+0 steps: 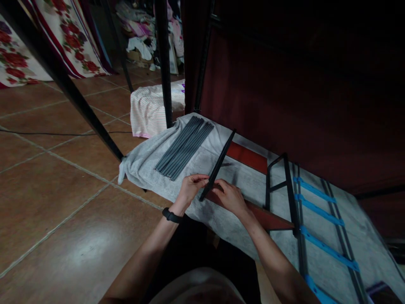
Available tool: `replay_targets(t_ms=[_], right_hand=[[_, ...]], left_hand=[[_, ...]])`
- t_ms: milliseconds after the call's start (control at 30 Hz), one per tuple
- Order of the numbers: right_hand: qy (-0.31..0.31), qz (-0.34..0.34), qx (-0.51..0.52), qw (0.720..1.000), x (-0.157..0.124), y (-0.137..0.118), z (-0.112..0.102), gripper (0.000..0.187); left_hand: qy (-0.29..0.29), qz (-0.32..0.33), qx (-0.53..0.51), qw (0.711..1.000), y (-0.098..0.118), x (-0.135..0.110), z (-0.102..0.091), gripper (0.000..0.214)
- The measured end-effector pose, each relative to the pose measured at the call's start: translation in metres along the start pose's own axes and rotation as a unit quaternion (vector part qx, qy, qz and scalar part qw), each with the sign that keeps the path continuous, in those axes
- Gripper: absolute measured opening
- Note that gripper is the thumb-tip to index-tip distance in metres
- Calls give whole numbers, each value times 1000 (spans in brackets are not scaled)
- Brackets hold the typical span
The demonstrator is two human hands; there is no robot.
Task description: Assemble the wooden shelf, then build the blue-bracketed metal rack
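A small rack lies on the grey cloth, with two reddish-brown boards (270,215) between a near-left black metal frame (221,160) and another black end frame (288,190). My left hand (190,190), with a dark band on its wrist, pinches thumb and fingers together against the outer side of the left frame, near its front end. Whatever is between those fingertips is too small to make out. On the inner side, my right hand (230,196) curls its fingers at the same frame, over the front board's end.
Several thin grey rods (185,147) lie in a bundle on the cloth (142,164). To the right are dark tubes with blue crosspieces (319,209). Black posts (164,63) rise at the left, beside a dark red curtain (268,97). A cable (63,134) crosses the tiled floor.
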State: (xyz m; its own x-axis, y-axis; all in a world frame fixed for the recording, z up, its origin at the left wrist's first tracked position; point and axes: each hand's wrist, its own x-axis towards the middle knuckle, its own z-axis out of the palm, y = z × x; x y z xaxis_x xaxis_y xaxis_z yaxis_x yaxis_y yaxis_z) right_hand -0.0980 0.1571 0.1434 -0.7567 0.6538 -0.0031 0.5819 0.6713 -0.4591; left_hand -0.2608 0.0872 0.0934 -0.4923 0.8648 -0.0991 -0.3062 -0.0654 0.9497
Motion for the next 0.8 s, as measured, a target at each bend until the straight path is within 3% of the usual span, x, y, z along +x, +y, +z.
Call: replay_targets(t_ms=[467,800], right_hand=[[0,5,-10,1000,-1,-2,-2,24],[4,-2,-15,1000,-4,-2,-2,28]], left_hand=[[-15,-16,-7,1000,1,4,0,30],[36,23,48,998,-6,0,2,29]])
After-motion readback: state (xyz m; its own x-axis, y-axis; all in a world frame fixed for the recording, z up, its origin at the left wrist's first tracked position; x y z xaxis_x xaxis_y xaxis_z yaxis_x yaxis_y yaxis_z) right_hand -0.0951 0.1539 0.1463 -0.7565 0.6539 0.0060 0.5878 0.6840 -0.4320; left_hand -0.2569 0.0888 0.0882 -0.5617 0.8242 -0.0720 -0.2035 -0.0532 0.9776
